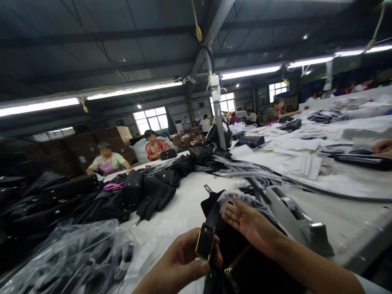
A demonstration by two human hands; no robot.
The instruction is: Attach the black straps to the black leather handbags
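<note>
Between the thumb and fingers of my left hand (180, 259) is a gold-rimmed buckle (205, 241) on a black strap. The strap appears to belong to a black bag (260, 269) at the table's near edge, which has a gold zipper pull (231, 279). My right hand (251, 226) reaches over the bag, its fingers stretched out and nothing visible in them. Its fingertips are beside clear plastic film (227, 201) at the bag's far side; whether they touch it I cannot tell. Past the film, a gold clasp (208, 188) sticks out on a black tab.
A grey tape dispenser (289, 214) stands right of the bag. Clear-wrapped straps (88, 261) and piled black bags (131, 192) lie on the left. A metal post (219, 122) rises mid-table. Co-workers sit opposite, and another person's hand (382, 148) shows at far right.
</note>
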